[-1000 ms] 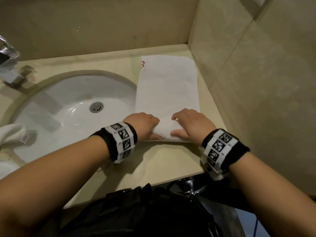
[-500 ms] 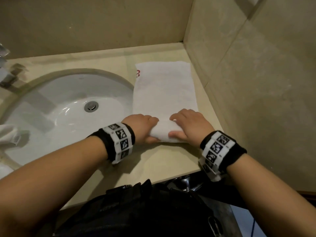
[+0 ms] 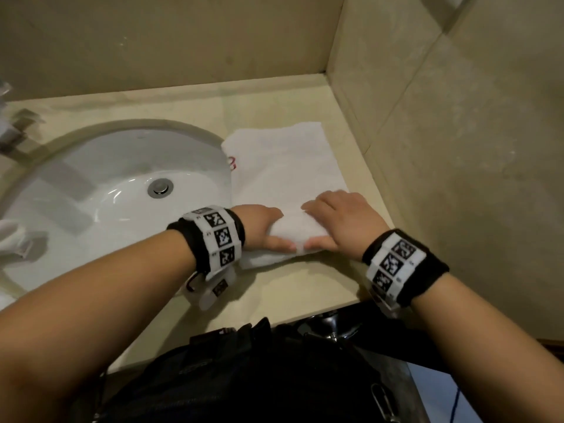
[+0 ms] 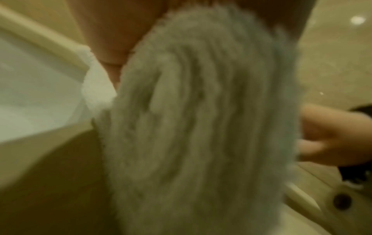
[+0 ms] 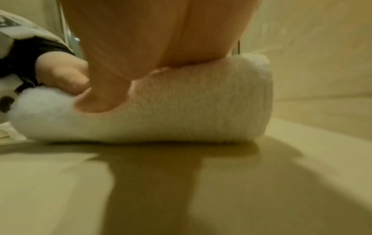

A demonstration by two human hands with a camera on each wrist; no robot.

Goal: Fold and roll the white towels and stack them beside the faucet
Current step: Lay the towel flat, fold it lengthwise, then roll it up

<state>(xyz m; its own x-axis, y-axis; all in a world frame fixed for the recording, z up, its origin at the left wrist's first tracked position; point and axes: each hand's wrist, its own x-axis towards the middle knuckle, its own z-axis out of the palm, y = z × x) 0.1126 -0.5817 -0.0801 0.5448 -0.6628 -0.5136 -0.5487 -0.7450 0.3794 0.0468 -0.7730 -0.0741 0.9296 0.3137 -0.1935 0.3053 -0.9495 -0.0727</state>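
A white towel, folded into a long strip, lies on the beige counter to the right of the sink. Its near end is wound into a thick roll. My left hand grips the roll's left part, fingers curled over the top and thumb behind. My right hand grips the right part the same way. The left wrist view faces the roll's spiral end. In the right wrist view the roll lies on the counter under my thumb. The faucet is at the far left edge.
The white sink basin fills the left, with another white towel at its left rim. A tiled wall runs close along the towel's right side. A black bag hangs below the counter's front edge.
Both hands have rolled the towel away from me. The roll is thicker and the flat strip beyond it is shorter.
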